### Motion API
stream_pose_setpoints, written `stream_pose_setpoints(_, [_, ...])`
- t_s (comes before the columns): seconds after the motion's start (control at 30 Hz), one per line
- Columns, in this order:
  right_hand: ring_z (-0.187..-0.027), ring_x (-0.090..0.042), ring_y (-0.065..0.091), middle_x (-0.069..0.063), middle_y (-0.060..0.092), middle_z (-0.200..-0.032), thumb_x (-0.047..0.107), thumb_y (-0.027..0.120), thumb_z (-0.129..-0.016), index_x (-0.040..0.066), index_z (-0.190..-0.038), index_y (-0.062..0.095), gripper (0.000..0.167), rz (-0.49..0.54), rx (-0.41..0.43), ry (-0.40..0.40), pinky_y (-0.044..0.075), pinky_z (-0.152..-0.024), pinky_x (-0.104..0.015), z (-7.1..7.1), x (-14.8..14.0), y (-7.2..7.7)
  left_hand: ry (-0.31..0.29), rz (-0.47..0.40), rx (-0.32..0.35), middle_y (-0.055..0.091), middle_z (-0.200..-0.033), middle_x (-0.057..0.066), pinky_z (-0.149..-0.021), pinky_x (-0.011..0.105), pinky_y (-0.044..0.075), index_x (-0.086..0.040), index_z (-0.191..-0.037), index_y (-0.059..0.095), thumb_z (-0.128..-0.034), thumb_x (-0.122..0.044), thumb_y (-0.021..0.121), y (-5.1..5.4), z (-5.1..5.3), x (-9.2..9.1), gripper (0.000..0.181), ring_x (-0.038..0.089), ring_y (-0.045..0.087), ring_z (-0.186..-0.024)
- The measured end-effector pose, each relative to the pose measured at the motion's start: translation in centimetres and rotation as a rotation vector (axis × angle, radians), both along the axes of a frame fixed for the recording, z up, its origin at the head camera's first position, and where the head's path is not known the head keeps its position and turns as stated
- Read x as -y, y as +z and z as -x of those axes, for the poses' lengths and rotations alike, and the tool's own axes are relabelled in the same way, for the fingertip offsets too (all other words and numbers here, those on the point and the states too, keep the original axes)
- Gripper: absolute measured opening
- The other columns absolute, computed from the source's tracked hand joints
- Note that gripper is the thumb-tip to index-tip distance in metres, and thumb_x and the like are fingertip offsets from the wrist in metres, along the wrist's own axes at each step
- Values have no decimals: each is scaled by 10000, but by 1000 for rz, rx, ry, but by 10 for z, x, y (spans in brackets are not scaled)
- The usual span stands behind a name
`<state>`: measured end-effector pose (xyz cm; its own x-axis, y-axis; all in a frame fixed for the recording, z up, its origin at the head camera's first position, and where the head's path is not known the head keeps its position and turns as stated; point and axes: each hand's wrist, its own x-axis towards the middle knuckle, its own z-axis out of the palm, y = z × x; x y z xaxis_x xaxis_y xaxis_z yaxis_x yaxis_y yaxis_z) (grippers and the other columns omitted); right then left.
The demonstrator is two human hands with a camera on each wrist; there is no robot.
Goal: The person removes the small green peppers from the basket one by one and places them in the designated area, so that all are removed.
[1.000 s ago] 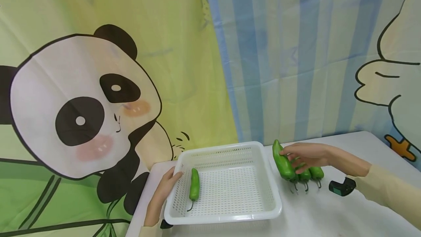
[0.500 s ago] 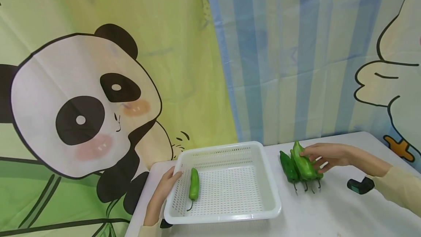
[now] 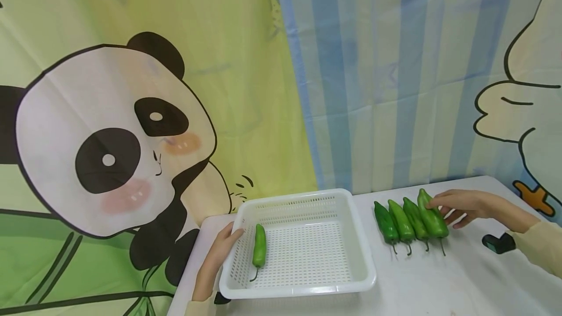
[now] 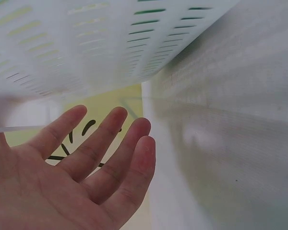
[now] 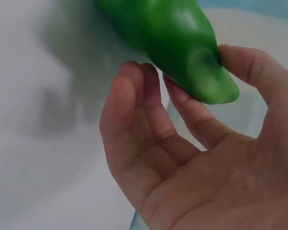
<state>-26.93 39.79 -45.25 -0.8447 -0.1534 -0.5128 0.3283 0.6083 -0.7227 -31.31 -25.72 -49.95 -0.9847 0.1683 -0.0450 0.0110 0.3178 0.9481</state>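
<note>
My right hand (image 3: 463,205) pinches the tip of a green pepper (image 3: 432,216) between thumb and index finger. The other fingers curve loosely below it, away from the pepper (image 5: 182,43) in the right wrist view. This pepper is rightmost in a slanted row, beside several green peppers (image 3: 399,221) with stems toward me. At the left side of a white plastic basket (image 3: 369,269), my left hand (image 3: 221,247) rests with its thumb over the rim. In the left wrist view its fingers (image 4: 129,167) extend loosely outside the slotted wall; the thumb is hidden there.
One green pepper (image 3: 259,246) lies inside the basket near its left wall. The white table (image 3: 417,286) ends at the back against a printed curtain (image 3: 373,111) with a panda and blue stripes.
My right hand has moved right with the pepper, over the other peppers, and lowered it to the row's right end. The left hand and basket have stayed put.
</note>
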Motion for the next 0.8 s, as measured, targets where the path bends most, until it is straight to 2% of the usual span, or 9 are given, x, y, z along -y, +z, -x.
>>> stream_pose_setpoints(0.13, [-832, -211, 652, -70, 576, -905, 438, 551, -998, -2, -1293, 553, 530, -48, -2, -4, 584, -723, -373, 1, -8, -8, -14, 0, 0, 585, -1362, 291, -721, 452, 652, -135, -1533, 396, -1059, -289, 498, 1, 0, 0, 509, 402, 725, -996])
stream_pose_setpoints(0.23, [-806, -208, 651, -61, 570, -872, 428, 550, -996, -1, -1253, 568, 500, -80, -8, -3, 583, -709, -368, 3, -11, -13, -25, 16, -5, 574, -1369, 302, -729, 444, 652, -116, -1541, 376, -1066, -298, 483, 0, 0, 1, 520, 406, 720, -1012])
stream_pose_setpoints(0.47, [-795, -210, 624, -93, 557, -896, 435, 540, -986, -31, -1201, 561, 514, -153, -11, -4, 582, -692, -368, 10, -9, -23, -15, 12, 9, 573, -1383, 282, -742, 437, 652, -148, -1544, 378, -1062, -311, 487, -1, 1, 1, 520, 373, 728, -1011])
stream_pose_setpoints(0.8, [-841, -248, 619, -155, 565, -963, 445, 554, -991, -93, -1212, 523, 582, -175, -22, -8, 585, -706, -388, 15, -1, -28, -12, 13, 7, 565, -1397, 278, -747, 438, 652, -154, -1550, 368, -1069, -298, 471, -1, 1, 2, 512, 369, 726, -1022])
